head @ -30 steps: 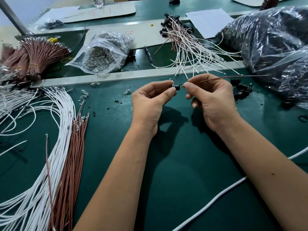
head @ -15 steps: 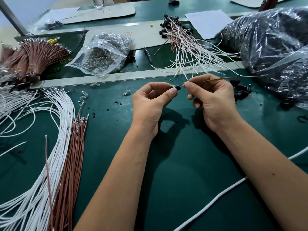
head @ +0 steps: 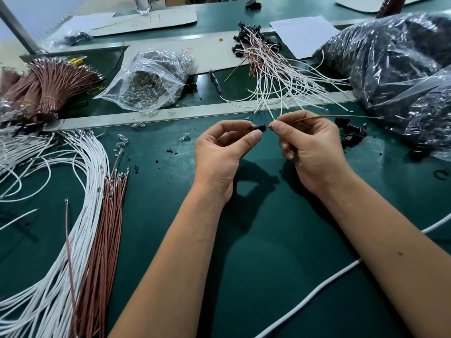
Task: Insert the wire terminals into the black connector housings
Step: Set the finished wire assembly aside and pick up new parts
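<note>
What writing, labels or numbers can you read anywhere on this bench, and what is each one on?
Nothing here reads as clear text.
Red hand-drawn strokes on the far cardboard sheet: tally-like marks, not legible as words.
Red scrawl on the nearer cardboard sheet: too blurred to read.
White paper sheet: faint print, too small to read.
Clear bag of small clear parts and the black connector housing pinched by the left hand: no visible label.

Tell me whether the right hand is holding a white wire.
No: the right hand pinches a brown wire, its tip just short of the black housing in the left hand.
</note>
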